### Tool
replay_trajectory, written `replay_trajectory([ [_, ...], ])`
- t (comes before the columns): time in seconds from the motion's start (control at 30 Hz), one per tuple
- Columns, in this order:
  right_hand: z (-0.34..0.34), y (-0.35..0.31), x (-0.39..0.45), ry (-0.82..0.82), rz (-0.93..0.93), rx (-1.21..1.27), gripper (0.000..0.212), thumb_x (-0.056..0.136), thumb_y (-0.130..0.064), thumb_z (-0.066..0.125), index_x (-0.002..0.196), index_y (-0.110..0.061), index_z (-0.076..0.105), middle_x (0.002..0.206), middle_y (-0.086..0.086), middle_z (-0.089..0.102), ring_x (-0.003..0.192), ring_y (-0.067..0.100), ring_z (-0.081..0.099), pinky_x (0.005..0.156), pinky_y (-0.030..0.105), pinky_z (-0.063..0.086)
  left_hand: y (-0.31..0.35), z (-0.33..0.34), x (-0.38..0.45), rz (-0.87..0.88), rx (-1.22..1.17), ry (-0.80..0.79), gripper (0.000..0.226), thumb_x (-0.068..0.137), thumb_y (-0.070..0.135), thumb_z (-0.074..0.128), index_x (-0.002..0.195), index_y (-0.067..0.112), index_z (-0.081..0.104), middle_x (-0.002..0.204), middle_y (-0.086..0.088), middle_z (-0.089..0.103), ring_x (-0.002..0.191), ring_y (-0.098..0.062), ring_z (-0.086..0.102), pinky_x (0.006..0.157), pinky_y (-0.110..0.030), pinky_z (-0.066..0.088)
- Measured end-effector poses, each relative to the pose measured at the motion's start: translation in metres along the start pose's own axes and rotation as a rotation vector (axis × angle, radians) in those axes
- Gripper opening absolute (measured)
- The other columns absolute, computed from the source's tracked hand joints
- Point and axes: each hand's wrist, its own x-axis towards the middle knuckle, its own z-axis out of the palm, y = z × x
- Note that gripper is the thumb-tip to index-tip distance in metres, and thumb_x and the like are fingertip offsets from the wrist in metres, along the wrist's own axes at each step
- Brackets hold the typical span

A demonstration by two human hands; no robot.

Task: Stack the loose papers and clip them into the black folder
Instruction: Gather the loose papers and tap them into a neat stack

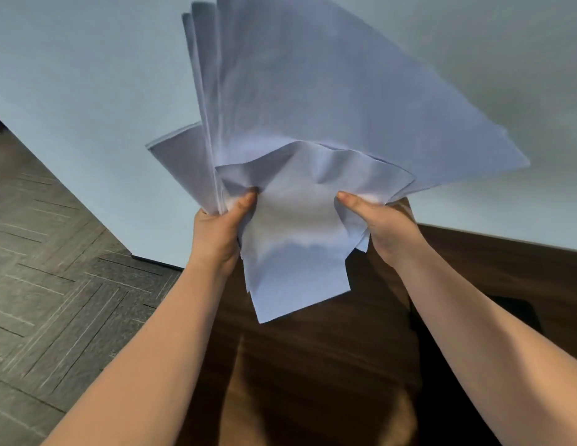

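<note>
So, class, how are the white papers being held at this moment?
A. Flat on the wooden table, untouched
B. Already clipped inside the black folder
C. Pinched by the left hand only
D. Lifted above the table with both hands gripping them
D: the left hand and right hand both grip the fanned papers, raised above the wooden table.

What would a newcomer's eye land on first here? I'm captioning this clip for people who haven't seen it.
First, the fanned, uneven bundle of white papers held up in the middle of the view, its sheets splayed at different angles. Next, the two bare hands pinching its lower part: the left hand on the left, the right hand on the right, thumbs on the front sheet. Below lies the dark wooden table, with something black at its right.
</note>
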Motion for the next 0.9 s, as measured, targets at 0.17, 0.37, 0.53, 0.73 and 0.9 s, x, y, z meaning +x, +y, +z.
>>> replay_trajectory([
  [0.17,0.007,-0.016,0.000,0.068,-0.078,0.022,0.022,0.076,-0.013,0.077,0.096,-0.018,0.071,0.080,-0.018,0.074,0.072,-0.009,0.070,0.060,0.004,0.049,0.022,0.012,0.001,0.084,-0.097,-0.011,0.018,0.078,0.001,0.070,0.088,0.016,0.072,0.085,0.001,0.077,0.084,-0.017,0.072,0.085,-0.036,0.059],
  [0.37,-0.002,0.007,0.005,0.009,-0.001,-0.070,0.018,0.068,-0.012,0.082,0.081,-0.021,0.074,0.082,-0.009,0.078,0.089,0.010,0.074,0.084,0.028,0.057,-0.004,-0.007,0.001,0.020,0.325,-0.006,0.023,0.071,0.005,0.080,0.086,0.020,0.072,0.079,0.012,0.077,0.079,-0.005,0.073,0.075,-0.022,0.059],
  [0.53,-0.014,0.032,0.003,-0.060,0.093,-0.170,0.026,0.064,-0.016,0.085,0.086,-0.023,0.076,0.097,0.004,0.077,0.096,0.024,0.072,0.092,0.049,0.055,-0.038,-0.018,-0.011,-0.200,0.530,-0.001,0.038,0.073,0.026,0.081,0.106,0.014,0.065,0.113,-0.008,0.071,0.092,-0.013,0.068,0.084,-0.029,0.056],
  [0.73,-0.022,0.051,0.001,-0.068,0.127,-0.221,0.038,0.061,-0.018,0.087,0.095,-0.027,0.072,0.096,0.001,0.074,0.103,0.031,0.067,0.079,0.048,0.057,-0.047,-0.014,-0.012,-0.210,0.753,-0.075,0.048,0.085,0.029,0.070,0.127,0.011,0.056,0.112,-0.001,0.062,0.091,-0.009,0.059,0.077,-0.021,0.051],
  [0.9,-0.023,0.044,0.007,-0.062,0.057,-0.151,0.041,0.069,-0.010,0.082,0.105,-0.024,0.068,0.108,0.004,0.072,0.105,0.022,0.067,0.093,0.044,0.054,-0.035,-0.011,-0.009,-0.227,0.533,-0.035,0.067,0.055,0.046,0.090,0.112,0.018,0.068,0.112,-0.007,0.073,0.102,-0.025,0.070,0.092,-0.049,0.055],
])
